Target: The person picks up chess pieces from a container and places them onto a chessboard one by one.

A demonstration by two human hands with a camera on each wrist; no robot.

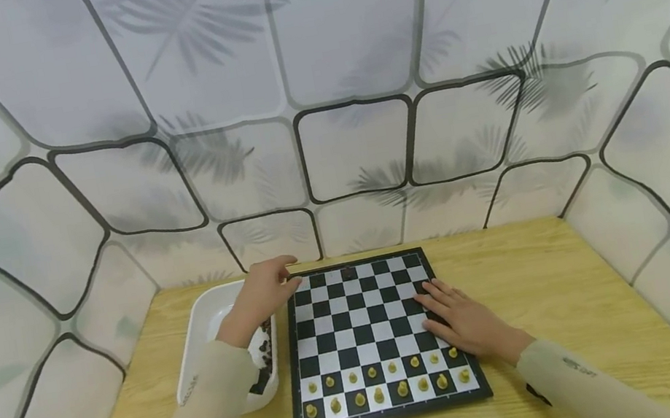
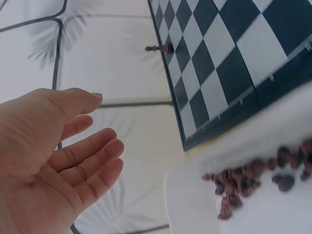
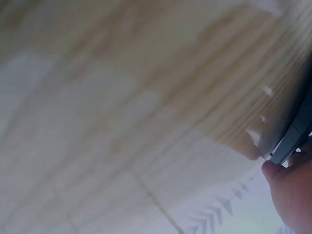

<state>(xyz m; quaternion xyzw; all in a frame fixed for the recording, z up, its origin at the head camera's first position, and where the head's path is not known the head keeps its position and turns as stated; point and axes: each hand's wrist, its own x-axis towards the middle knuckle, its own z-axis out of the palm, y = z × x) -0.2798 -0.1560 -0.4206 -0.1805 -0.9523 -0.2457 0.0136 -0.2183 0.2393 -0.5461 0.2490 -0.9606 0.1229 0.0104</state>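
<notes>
A black-and-white chessboard (image 1: pixel 359 316) lies on the table, with two rows of yellow chess pieces (image 1: pixel 378 395) along its near side. One dark brown chess piece (image 2: pixel 158 48) stands on the far row. My left hand (image 1: pixel 264 291) hovers by the board's far left corner; in the left wrist view its fingers (image 2: pixel 92 161) are loosely bent with nothing between them. On the board's right edge rests my right hand (image 1: pixel 463 320), its fingers extended over the squares. The right wrist view catches only part of that hand (image 3: pixel 292 192) at the board's dark side.
Left of the board stands a white plastic tub (image 1: pixel 185 367), partly hidden under the left forearm. Several dark brown chess pieces (image 2: pixel 239 183) lie inside it. Beneath everything is a wooden table (image 1: pixel 516 260), and a patterned wall (image 1: pixel 359 153) rises behind it.
</notes>
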